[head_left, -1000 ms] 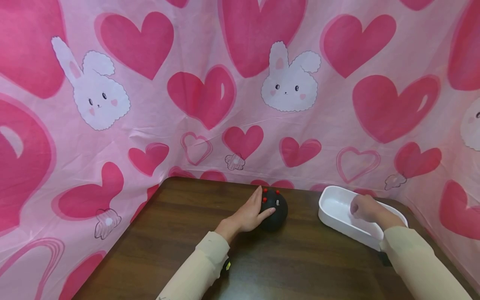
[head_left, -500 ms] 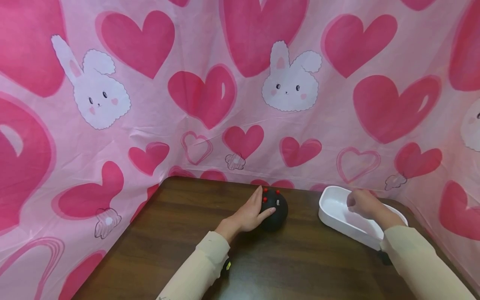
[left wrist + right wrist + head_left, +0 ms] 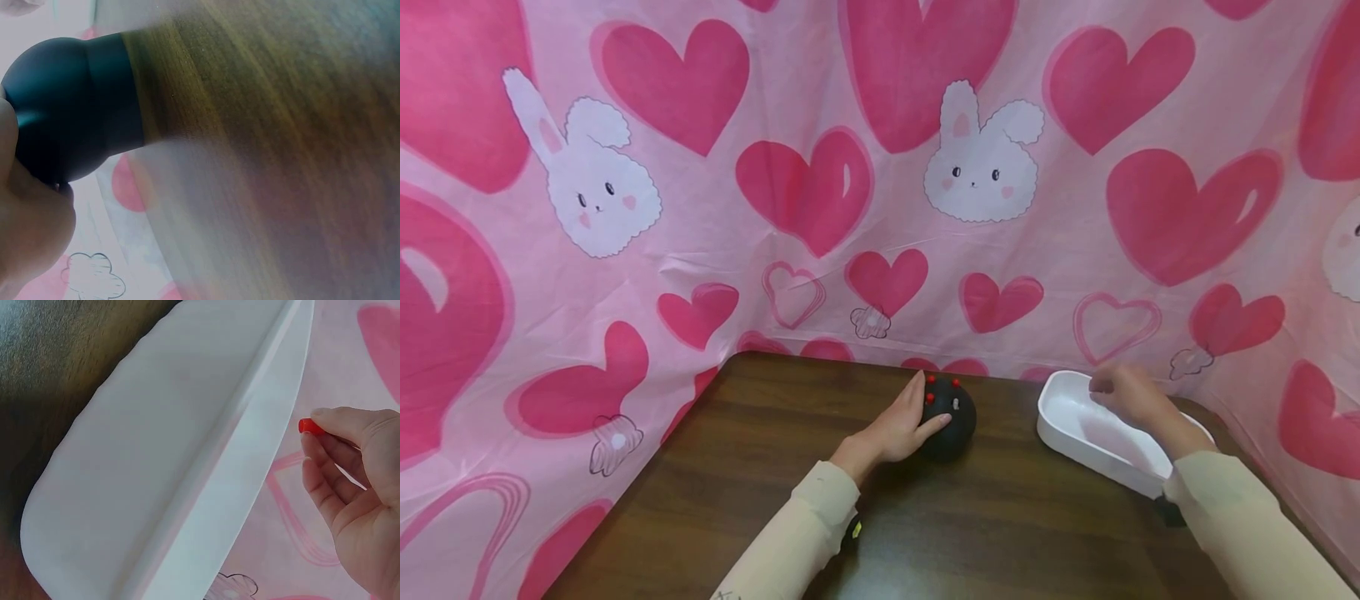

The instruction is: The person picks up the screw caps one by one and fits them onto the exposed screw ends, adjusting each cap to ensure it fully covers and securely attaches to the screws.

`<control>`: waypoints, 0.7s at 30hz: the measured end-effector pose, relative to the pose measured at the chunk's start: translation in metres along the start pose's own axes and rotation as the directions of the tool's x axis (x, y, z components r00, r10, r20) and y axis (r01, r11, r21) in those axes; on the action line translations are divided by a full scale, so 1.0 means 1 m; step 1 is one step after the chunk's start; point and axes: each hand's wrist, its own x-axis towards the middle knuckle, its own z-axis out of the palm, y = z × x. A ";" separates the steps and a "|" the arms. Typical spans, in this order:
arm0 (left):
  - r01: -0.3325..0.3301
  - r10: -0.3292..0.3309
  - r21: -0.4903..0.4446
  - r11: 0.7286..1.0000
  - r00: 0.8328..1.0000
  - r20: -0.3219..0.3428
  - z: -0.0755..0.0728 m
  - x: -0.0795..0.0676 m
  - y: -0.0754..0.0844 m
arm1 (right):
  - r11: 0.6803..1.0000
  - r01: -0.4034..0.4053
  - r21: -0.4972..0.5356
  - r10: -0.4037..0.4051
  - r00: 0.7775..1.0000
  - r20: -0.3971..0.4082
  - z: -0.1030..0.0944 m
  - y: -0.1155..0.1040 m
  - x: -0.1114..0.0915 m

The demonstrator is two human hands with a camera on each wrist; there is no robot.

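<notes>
My left hand [image 3: 895, 427] holds the left side of a black ball-shaped object [image 3: 949, 442], its thumb across the front. Several small red pieces [image 3: 930, 399] and a pale grey one stick out of its upper part. In the left wrist view, the black ball [image 3: 56, 112] tapers into a short cylindrical base on the wood. Over the far part of a white oblong tray [image 3: 1086, 450], my right hand [image 3: 1131, 398] is raised. The right wrist view shows its thumb and fingertips pinching a small red cylindrical peg [image 3: 309, 427], hidden in the head view.
Both items stand on a dark wooden table [image 3: 1000, 533], the tray at the back right. A pink cloth [image 3: 880, 200] printed with hearts and rabbits hangs behind and beside the table. A small dark item [image 3: 1169, 512] shows under the right cuff.
My right hand has risen from inside the tray and shifted slightly left and away, above its far rim. The left hand and the black object have stayed in place.
</notes>
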 end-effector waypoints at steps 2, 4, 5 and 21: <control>-0.001 0.001 0.005 1.000 1.000 0.000 0.000 0.000 -0.001 | 1.000 0.008 -0.001 -0.008 1.000 -0.007 -0.001 -0.003 0.000; -0.003 0.003 0.007 1.000 1.000 -0.001 0.000 0.001 -0.001 | 1.000 0.024 -0.008 -0.024 1.000 -0.019 -0.001 -0.006 0.001; -0.002 0.002 0.005 1.000 1.000 -0.001 0.000 0.000 -0.001 | 1.000 0.029 -0.010 -0.029 0.999 -0.022 -0.002 -0.007 0.001; 0.000 0.000 0.013 1.000 1.000 -0.006 0.001 0.004 -0.001 | 0.995 0.103 0.013 -0.102 0.991 -0.086 -0.013 -0.037 0.014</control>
